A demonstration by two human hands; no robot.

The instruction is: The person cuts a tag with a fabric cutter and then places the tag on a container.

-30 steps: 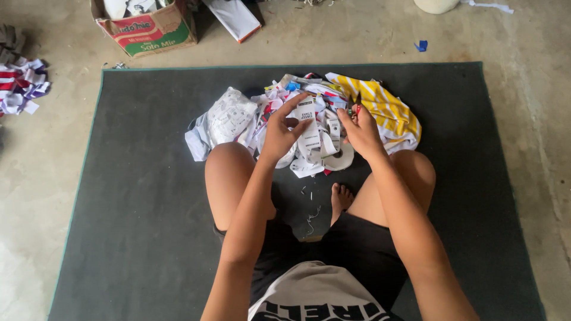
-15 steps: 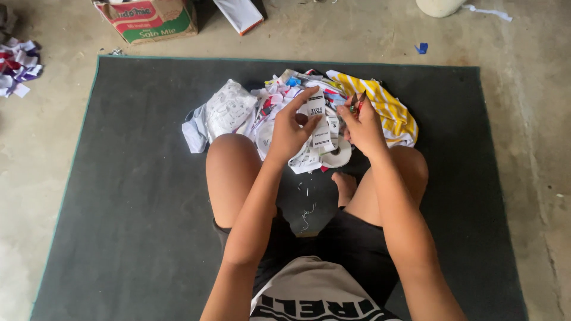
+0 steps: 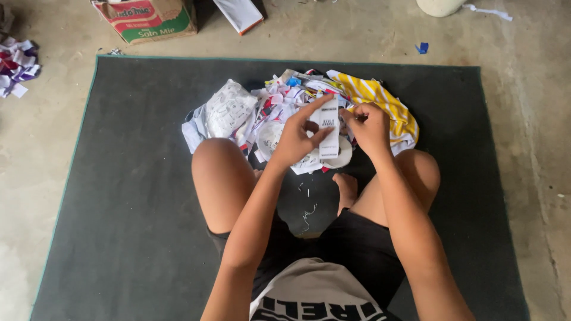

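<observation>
I sit cross-legged on a dark grey mat [image 3: 137, 196] with a heap of small fabric and paper scraps [image 3: 279, 101] in front of my knees. My left hand [image 3: 297, 139] holds a narrow white printed label strip [image 3: 329, 128] upright between thumb and fingers. Closed fingers of my right hand [image 3: 366, 125] pinch the strip's right edge. A yellow and white striped cloth [image 3: 380, 98] lies at the heap's right side, and a white printed bag [image 3: 229, 107] at its left.
A cardboard box [image 3: 148, 21] stands beyond the mat at the far left, a flat white box [image 3: 241, 13] beside it. More coloured scraps [image 3: 18, 62] lie on the concrete floor at left. A pale round object [image 3: 440, 6] and a blue bit [image 3: 423, 47] are far right.
Both hands were down in the heap; they have since lifted a white label strip out of it and hold it up above the pile.
</observation>
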